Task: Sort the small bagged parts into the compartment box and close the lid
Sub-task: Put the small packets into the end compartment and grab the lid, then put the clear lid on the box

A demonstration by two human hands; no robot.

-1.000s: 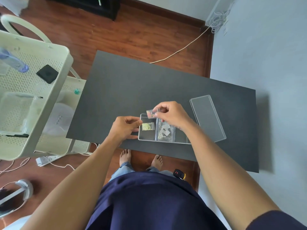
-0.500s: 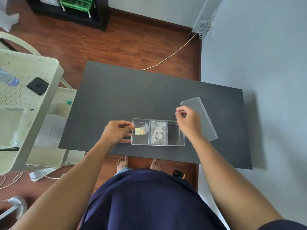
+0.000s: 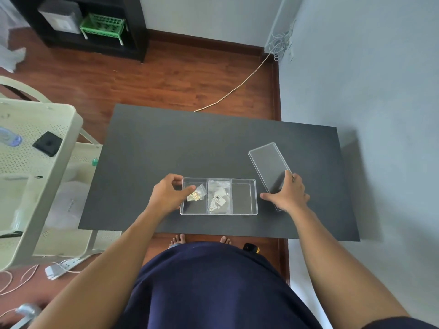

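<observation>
A clear three-compartment box [image 3: 242,198] lies near the front edge of the dark table [image 3: 190,143]. Its left compartment holds a small bag of yellow parts [image 3: 198,194]. In the middle compartment lies a bag of white parts [image 3: 219,198] with a barcode label. The right compartment shows a bare bottom. My left hand [image 3: 166,195] grips the box's left end, with a fingertip touching the yellow bag. The clear lid [image 3: 268,162] lies slanted on the table right of the box. My right hand [image 3: 288,195] is over the lid's near end, fingers closing on it.
A cream perforated cart [image 3: 40,162] stands left of the table, carrying a black square object [image 3: 47,143] and a bottle. A wall [image 3: 380,115] runs along the table's right side. A cable [image 3: 237,86] and a power strip [image 3: 61,267] lie on the wooden floor.
My right hand left the box, where it held a small bag above the compartments, and moved right onto the lid. My left hand stayed at the box's left end.
</observation>
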